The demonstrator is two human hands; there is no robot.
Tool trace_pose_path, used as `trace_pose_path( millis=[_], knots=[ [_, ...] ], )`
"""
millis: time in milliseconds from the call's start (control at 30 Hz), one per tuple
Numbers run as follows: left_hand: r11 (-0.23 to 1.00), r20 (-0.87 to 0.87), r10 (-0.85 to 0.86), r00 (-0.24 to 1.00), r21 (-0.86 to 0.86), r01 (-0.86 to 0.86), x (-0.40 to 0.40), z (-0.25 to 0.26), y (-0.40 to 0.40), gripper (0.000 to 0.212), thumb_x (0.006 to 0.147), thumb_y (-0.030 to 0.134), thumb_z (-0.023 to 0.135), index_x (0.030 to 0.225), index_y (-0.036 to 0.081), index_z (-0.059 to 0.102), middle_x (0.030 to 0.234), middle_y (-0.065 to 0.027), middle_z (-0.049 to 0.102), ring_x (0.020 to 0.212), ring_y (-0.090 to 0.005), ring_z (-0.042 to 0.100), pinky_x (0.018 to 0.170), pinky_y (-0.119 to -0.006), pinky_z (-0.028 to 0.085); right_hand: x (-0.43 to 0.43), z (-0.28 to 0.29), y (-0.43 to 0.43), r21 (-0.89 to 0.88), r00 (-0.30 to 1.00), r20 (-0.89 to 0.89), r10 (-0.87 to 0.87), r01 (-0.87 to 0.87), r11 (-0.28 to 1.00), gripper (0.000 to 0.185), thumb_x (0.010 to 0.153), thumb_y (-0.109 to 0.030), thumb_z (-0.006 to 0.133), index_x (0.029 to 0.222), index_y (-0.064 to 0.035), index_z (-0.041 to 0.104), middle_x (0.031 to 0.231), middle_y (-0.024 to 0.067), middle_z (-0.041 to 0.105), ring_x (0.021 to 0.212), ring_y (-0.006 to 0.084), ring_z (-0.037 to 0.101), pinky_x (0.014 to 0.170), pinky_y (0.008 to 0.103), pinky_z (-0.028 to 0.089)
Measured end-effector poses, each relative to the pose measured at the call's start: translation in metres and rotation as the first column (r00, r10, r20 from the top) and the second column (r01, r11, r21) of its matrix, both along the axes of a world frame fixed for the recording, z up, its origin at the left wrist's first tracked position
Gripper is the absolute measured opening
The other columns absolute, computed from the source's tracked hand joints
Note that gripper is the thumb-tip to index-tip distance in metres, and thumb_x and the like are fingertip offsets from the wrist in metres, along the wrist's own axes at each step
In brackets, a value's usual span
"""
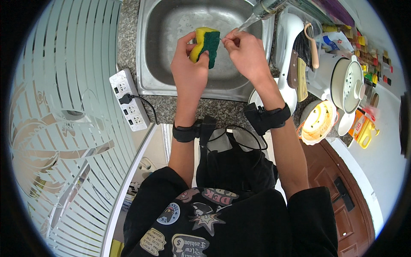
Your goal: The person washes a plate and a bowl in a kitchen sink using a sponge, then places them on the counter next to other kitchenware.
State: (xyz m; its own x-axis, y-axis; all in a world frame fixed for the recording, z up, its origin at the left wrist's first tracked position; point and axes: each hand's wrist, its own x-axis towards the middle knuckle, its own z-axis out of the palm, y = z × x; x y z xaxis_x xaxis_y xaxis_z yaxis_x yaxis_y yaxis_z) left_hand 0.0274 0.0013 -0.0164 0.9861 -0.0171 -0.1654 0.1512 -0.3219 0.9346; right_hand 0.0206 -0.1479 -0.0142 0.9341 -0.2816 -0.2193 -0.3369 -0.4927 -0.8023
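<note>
My left hand (192, 66) grips a yellow and green scouring sponge (208, 48) over the stainless steel sink (167, 64), thumb on the green side. A bit of something greyish shows between its fingers and the sponge. Just right of the sponge, my right hand (245, 51) has thumb and forefinger pinched on the tip of a thin object (221, 39). Most of that object is hidden, so its kind is unclear. Water (249, 23) runs from the metal faucet (268, 8) down beside my right fingers.
A power strip (129, 99) with a black plug lies on the granite counter (167, 109), left of the sink. Right of it are a white ladle (290, 41), a brown-handled knife (292, 69), a peeler (311, 45), a lidded white pot (348, 85) and a stained bowl (318, 122).
</note>
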Motion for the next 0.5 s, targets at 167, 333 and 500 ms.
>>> trace_pose_path(
  millis=[167,333,500],
  knots=[
    [0.992,0.069,-0.018,0.997,0.124,0.009,-0.001,-0.001,0.002,0.042,0.080,-0.002,0.063,0.121,0.005,0.058,0.085,-0.0099,0.063,0.077,-0.0180,0.062,0.070,-0.030,0.050,0.001,0.007,0.003,-0.049,0.998,-0.058,0.017,-0.020,0.999,0.016,0.082,-0.012,0.061,0.088,0.0019,0.067,0.082,0.0207,0.069,0.080,0.0372,0.067,0.076,0.0393,0.053],
    [0.950,0.187,-0.052,0.981,0.312,-0.009,0.000,-0.006,0.009,0.041,0.082,0.000,0.064,0.123,0.005,0.058,0.082,-0.0065,0.063,0.072,-0.0131,0.060,0.067,-0.027,0.049,0.000,0.018,0.004,-0.018,0.987,-0.159,-0.008,0.006,1.000,0.017,0.081,-0.013,0.063,0.088,0.0021,0.066,0.081,0.0198,0.069,0.078,0.0355,0.068,0.076,0.0375,0.053],
    [0.992,0.024,-0.019,1.000,0.126,0.016,0.000,0.006,0.010,0.041,0.083,-0.001,0.064,0.123,0.004,0.057,0.083,-0.0066,0.062,0.073,-0.0125,0.059,0.068,-0.026,0.049,0.000,0.004,0.002,0.098,0.999,-0.040,0.020,-0.016,0.995,0.017,0.084,-0.012,0.064,0.092,0.0031,0.066,0.083,0.0183,0.070,0.079,0.0297,0.070,0.074,0.0342,0.053]
  ],
)
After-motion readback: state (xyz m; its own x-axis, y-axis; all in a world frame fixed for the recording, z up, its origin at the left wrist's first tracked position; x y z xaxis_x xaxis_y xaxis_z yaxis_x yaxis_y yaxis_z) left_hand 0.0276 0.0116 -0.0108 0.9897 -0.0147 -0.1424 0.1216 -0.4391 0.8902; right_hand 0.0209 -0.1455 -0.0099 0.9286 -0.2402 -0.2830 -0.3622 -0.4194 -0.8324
